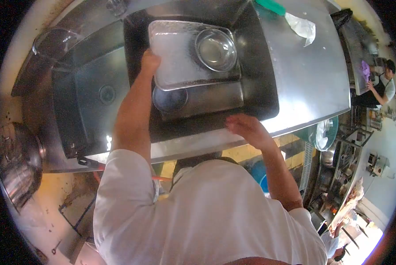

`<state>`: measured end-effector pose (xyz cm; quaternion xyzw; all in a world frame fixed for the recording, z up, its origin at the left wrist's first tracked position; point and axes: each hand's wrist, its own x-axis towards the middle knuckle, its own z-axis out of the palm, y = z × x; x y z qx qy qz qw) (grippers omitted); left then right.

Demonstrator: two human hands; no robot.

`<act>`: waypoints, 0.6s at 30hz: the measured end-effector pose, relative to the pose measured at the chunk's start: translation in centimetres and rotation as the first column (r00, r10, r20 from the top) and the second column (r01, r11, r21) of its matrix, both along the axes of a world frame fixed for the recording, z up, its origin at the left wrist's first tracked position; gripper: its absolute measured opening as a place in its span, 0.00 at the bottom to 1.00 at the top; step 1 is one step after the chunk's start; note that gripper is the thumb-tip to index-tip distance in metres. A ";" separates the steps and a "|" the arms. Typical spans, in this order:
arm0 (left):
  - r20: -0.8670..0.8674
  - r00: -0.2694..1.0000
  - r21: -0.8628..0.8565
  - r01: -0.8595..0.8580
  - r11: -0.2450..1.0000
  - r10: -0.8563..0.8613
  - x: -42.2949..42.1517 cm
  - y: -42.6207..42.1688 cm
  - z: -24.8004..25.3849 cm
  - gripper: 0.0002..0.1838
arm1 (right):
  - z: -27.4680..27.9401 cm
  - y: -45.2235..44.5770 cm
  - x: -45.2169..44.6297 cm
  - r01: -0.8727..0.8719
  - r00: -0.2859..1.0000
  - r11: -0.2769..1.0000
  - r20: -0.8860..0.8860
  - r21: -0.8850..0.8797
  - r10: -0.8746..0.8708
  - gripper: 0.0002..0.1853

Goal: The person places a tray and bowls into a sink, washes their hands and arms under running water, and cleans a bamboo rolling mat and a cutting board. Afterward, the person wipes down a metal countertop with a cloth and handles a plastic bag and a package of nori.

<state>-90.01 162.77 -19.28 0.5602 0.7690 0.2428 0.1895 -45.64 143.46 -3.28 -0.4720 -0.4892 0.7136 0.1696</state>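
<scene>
My left hand (150, 62) is closed on the left edge of a metal tray (176, 55), which is held tilted over the right sink basin. On the tray's right side sits a shiny round bowl (215, 51); whether it is glass or metal I cannot tell. Lower in the same basin are another rectangular metal pan (215, 99) and a round dark bowl-like thing (169, 99), partly covered by the tray. My right hand (247, 129) hovers by the basin's front rim with its fingers stretched out and nothing in it.
The left basin (85, 115) has a round drain. A green-handled tool (271, 6) and a crumpled clear plastic piece (302, 28) lie on the steel counter (313, 79). A co-worker (381, 86) stands at the far right with something purple. Below the counter is a green bin (330, 132).
</scene>
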 end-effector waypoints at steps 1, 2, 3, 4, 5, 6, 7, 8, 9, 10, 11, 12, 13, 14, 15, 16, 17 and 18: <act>-0.095 0.995 -0.109 -0.018 0.994 0.008 1.2 -0.7 2.2 0.23 | -0.4 1.3 -1.3 -0.017 0.999 1.000 -0.052 -0.014 0.016 0.15; -0.190 0.982 -0.215 -0.048 0.975 0.006 2.3 -1.2 4.2 0.22 | -1.0 2.5 -2.8 -0.087 0.996 0.991 0.007 0.105 0.087 0.14; -0.194 0.981 -0.219 -0.051 0.974 0.007 2.9 -1.4 5.2 0.22 | -1.8 3.8 -4.6 -0.164 0.986 0.962 0.071 0.217 0.152 0.14; -0.223 0.974 -0.258 -0.106 0.960 0.048 3.3 -1.6 5.8 0.22 | -3.4 5.1 -6.4 -0.313 0.948 0.916 0.150 0.251 0.283 0.15; -0.253 0.964 -0.293 -0.162 0.942 0.087 3.6 -1.5 6.5 0.22 | -5.3 6.3 -8.3 -0.455 0.886 0.847 0.231 0.275 0.401 0.16; -0.260 0.961 -0.296 -0.167 0.941 0.089 3.9 -1.3 7.2 0.22 | -7.1 6.7 -10.1 -0.456 0.887 0.847 0.223 0.274 0.405 0.16; -0.262 0.963 -0.269 -0.135 0.954 0.063 4.1 -0.9 8.0 0.21 | -8.9 7.1 -11.8 -0.671 0.735 0.651 0.435 0.355 0.520 0.17; -0.267 0.963 -0.239 -0.104 0.966 0.038 4.2 -0.5 8.8 0.21 | -10.2 7.8 -13.4 -0.840 0.540 0.400 0.639 0.366 0.548 0.19; -0.275 0.961 -0.242 -0.110 0.964 0.041 4.4 -0.1 9.2 0.21 | -11.0 8.3 -14.7 -0.839 0.543 0.399 0.632 0.371 0.553 0.19; -0.247 0.968 -0.226 -0.113 0.968 0.055 4.5 0.6 9.3 0.21 | -11.8 8.9 -15.9 -0.856 0.473 0.497 0.603 0.142 0.642 0.15; -0.218 0.974 -0.205 -0.116 0.972 0.070 4.6 1.2 9.5 0.20 | -12.5 9.7 -16.8 -0.830 0.414 0.549 0.550 -0.100 0.726 0.16; -0.221 0.972 -0.206 -0.120 0.971 0.073 4.5 1.4 8.9 0.20 | -14.8 10.0 -17.4 -0.832 0.413 0.546 0.548 -0.097 0.727 0.16; -0.234 0.972 -0.159 -0.035 0.987 -0.003 4.3 1.5 8.3 0.19 | -18.6 9.9 -18.0 -0.845 0.454 0.535 0.554 0.018 0.698 0.16; -0.251 0.965 -0.112 0.050 0.992 -0.077 4.1 1.7 7.9 0.18 | -23.4 9.8 -18.5 -0.848 0.474 0.524 0.552 0.078 0.686 0.16; -0.256 0.964 -0.114 0.044 0.992 -0.072 4.3 1.5 8.2 0.18 | -28.2 9.6 -19.0 -0.849 0.494 0.510 0.550 0.137 0.674 0.16; -0.230 0.971 -0.121 0.043 0.992 -0.070 4.8 1.3 9.1 0.18 | -34.0 9.4 -19.2 -0.846 0.532 0.413 0.563 0.336 0.632 0.15; -0.203 0.977 -0.125 0.043 0.991 -0.068 5.1 1.2 9.7 0.18 | -35.7 9.5 -19.7 -0.831 0.552 0.352 0.562 0.430 0.616 0.15; -0.207 0.976 -0.125 0.036 0.992 -0.062 5.2 1.2 10.2 0.18 | -37.1 9.7 -20.3 -0.805 0.574 0.285 0.562 0.520 0.596 0.15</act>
